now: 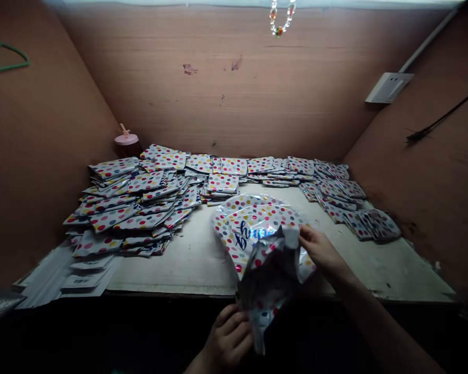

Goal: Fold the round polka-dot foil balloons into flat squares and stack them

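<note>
A white foil balloon (226, 223) with coloured dots and blue lettering lies partly spread on the table, its near part lifted and crumpled over the front edge. The lifted part shows a dark silvery side; whether it is a second sheet I cannot tell. My right hand (323, 253) pinches its upper right edge, beside a small white tab (291, 237). Below the table edge, my left hand (231, 336) is closed on the lower left edge of the same lifted foil. The fingertips of my left hand are partly hidden.
Piles of folded dotted foil packets (140, 197) fill the table's left side; more packets (335, 192) run along the back and right. White labelled cards (86, 278) lie at the front left. A pink-lidded cup (127, 139) stands behind. Wooden walls (226, 104) enclose three sides.
</note>
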`<state>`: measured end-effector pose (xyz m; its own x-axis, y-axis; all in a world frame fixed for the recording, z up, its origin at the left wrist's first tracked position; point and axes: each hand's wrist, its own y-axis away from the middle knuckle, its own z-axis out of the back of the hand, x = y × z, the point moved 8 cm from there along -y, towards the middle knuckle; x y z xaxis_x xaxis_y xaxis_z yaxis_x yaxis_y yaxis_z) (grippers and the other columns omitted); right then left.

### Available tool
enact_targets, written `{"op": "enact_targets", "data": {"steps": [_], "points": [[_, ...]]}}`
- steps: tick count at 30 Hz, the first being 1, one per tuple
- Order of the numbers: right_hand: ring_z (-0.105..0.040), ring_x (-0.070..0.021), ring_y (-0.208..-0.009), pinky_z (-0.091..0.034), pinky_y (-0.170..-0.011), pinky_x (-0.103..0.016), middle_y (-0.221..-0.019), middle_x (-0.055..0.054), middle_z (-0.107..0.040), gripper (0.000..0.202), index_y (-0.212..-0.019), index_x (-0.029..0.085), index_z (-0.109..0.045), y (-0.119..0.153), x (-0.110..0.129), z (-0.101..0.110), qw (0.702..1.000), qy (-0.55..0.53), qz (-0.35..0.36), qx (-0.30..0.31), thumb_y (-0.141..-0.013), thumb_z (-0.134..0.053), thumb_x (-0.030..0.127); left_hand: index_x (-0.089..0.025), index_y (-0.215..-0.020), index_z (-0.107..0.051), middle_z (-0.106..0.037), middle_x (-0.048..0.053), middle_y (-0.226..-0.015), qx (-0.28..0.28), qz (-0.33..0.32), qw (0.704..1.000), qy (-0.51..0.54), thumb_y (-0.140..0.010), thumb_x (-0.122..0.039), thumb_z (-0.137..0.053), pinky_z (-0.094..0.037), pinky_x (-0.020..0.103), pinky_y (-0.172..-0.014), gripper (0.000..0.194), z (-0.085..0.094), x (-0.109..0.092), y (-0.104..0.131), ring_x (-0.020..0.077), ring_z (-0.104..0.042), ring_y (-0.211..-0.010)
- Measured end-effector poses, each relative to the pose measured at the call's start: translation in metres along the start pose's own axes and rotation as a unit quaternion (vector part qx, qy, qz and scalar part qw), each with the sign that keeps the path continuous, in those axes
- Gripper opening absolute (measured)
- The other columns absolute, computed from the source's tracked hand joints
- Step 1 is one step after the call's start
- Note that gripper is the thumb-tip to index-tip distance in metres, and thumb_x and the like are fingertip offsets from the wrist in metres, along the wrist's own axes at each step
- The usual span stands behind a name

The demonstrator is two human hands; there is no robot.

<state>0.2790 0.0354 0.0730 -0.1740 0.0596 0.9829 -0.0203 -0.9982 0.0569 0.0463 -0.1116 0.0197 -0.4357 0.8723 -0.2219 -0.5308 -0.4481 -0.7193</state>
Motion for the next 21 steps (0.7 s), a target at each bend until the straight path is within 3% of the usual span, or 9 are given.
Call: {"op": "enact_targets", "data": {"steps": [3,5,6,8,11,13,16,18,21], "points": [[-0.054,-0.0139,-0.066,-0.047,-0.062,-0.025,-0.07,0.0,-0.058,0.03,-0.077,0.019,-0.054,0.0,0.036,-0.002,0.991,0.084,0.098,-0.029,-0.084,-0.056,0.048,-0.022,-0.086,-0.063,-0.066,0.003,-0.072,-0.071,-0.012,0.997,-0.003,-0.091,-0.042,-0.045,-0.046,0.036,-0.092,0.027,0.023,-0.003,0.008,0.018,-0.064,-0.08],[-0.056,-0.0145,-0.067,-0.047,-0.062,-0.026,-0.073,-0.001,-0.06,0.02,-0.083,0.02,-0.056,0.022,0.047,-0.022,0.972,0.169,0.163,-0.006,-0.089,-0.049,0.037,-0.024,-0.109,-0.057,-0.067,0.008,-0.095,-0.146,0.029,0.988,-0.03,-0.085,-0.051,-0.053,-0.041,0.044,-0.099,0.036,0.05,0.008,-0.004,0.0237,-0.06,-0.099],[-0.058,-0.0154,-0.069,-0.048,-0.063,-0.026,-0.076,-0.003,-0.062,0.016,-0.086,0.02,-0.057,0.039,0.049,-0.033,0.955,0.208,0.211,0.0,-0.09,-0.048,0.031,-0.025,-0.122,-0.05,-0.064,0.011,-0.111,-0.146,0.064,0.986,-0.047,-0.082,-0.05,-0.059,-0.035,0.048,-0.104,0.048,0.058,0.019,-0.015,0.0269,-0.055,-0.111],[-0.063,-0.0182,-0.078,-0.051,-0.069,-0.03,-0.085,-0.006,-0.067,0.014,-0.094,0.02,-0.06,0.078,0.046,-0.054,0.912,0.253,0.324,0.002,-0.09,-0.046,0.021,-0.024,-0.138,-0.036,-0.051,0.015,-0.135,-0.048,0.128,0.988,-0.074,-0.078,-0.039,-0.066,-0.025,0.055,-0.11,0.068,0.053,0.045,-0.04,0.0327,-0.041,-0.129],[-0.06,-0.026,-0.106,-0.049,-0.091,-0.045,-0.109,-0.011,-0.068,0.028,-0.113,0.019,-0.056,0.127,0.012,-0.076,0.846,0.308,0.435,0.023,-0.086,-0.049,0.014,-0.021,-0.131,-0.05,-0.05,0.014,-0.138,0.173,0.128,0.974,-0.063,-0.077,-0.017,-0.059,-0.024,0.058,-0.11,0.055,0.017,0.077,-0.053,0.0361,-0.035,-0.135],[-0.049,-0.0316,-0.124,-0.043,-0.1,-0.054,-0.129,-0.014,-0.059,0.046,-0.13,0.016,-0.048,0.135,-0.025,-0.077,0.819,0.403,0.408,0.032,-0.084,-0.05,0.014,-0.022,-0.112,-0.063,-0.058,0.01,-0.131,0.235,0.119,0.964,-0.037,-0.076,-0.008,-0.053,-0.027,0.063,-0.107,0.04,0.0,0.091,-0.044,0.0364,-0.041,-0.131],[-0.032,-0.0329,-0.136,-0.039,-0.104,-0.057,-0.143,-0.012,-0.046,0.059,-0.143,0.017,-0.037,0.127,-0.07,-0.049,0.8,0.506,0.322,0.01,-0.084,-0.043,0.01,-0.021,-0.101,-0.066,-0.062,0.008,-0.126,0.262,0.122,0.957,-0.006,-0.075,-0.003,-0.048,-0.032,0.063,-0.105,0.036,-0.007,0.106,-0.024,0.0334,-0.047,-0.127],[-0.034,-0.0285,-0.137,-0.04,-0.105,-0.052,-0.142,-0.009,-0.047,0.062,-0.143,0.019,-0.037,0.121,-0.084,-0.022,0.812,0.506,0.29,0.003,-0.083,-0.04,0.006,-0.02,-0.109,-0.064,-0.061,0.009,-0.128,0.271,0.141,0.952,0.004,-0.075,-0.001,-0.047,-0.032,0.059,-0.107,0.043,0.0,0.119,-0.015,0.0297,-0.05,-0.125],[-0.044,-0.0239,-0.131,-0.043,-0.105,-0.044,-0.138,-0.008,-0.052,0.057,-0.137,0.019,-0.047,0.11,-0.094,0.014,0.858,0.457,0.231,0.031,-0.082,-0.042,0.008,-0.02,-0.113,-0.063,-0.061,0.01,-0.127,0.284,0.173,0.943,0.028,-0.078,-0.007,-0.047,-0.034,0.052,-0.109,0.04,0.018,0.142,-0.009,0.0257,-0.055,-0.121]]}}
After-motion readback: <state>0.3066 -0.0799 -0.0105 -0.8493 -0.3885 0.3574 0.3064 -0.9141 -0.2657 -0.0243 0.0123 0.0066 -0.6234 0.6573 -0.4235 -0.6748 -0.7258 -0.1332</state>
